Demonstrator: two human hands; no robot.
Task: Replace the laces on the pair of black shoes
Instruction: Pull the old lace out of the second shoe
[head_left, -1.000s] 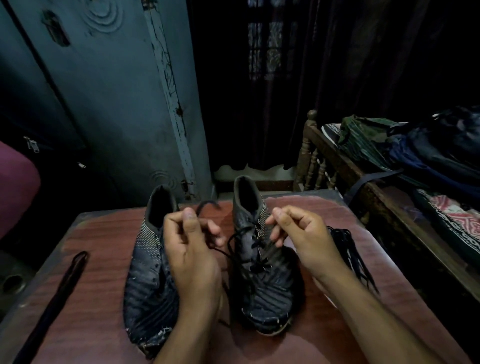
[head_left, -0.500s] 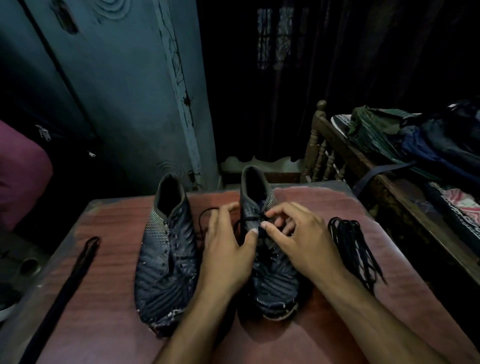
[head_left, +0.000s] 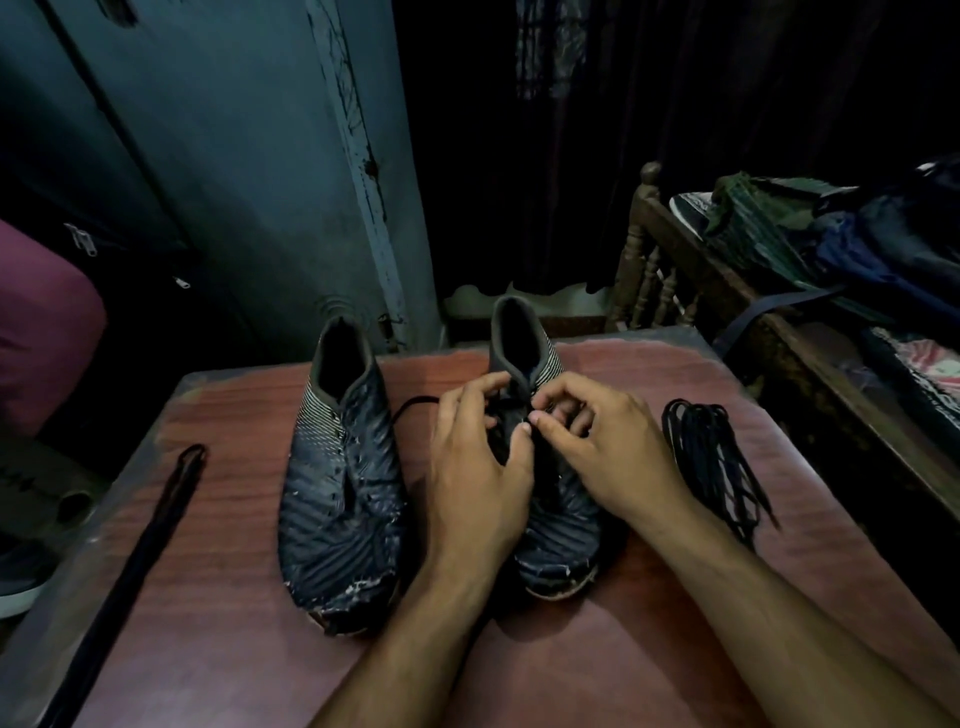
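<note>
Black shoes sit side by side, toes toward the viewer, on a reddish wood-grain counter (head_left: 649, 649). Left shoe (head_left: 340, 483), ribbed and scuffed at the toe, shows no lace. Right shoe (head_left: 550, 525) lies under both hands. Left hand (head_left: 475, 478) and right hand (head_left: 597, 447) curl over its tongue, fingertips pinching the thin black lace (head_left: 410, 410). Bundled black laces (head_left: 711, 457) rest near the right edge; a long black strap (head_left: 130, 561) lies along the left. Behind stand a teal door (head_left: 234, 182) and a cluttered wooden bed (head_left: 727, 291).
</note>
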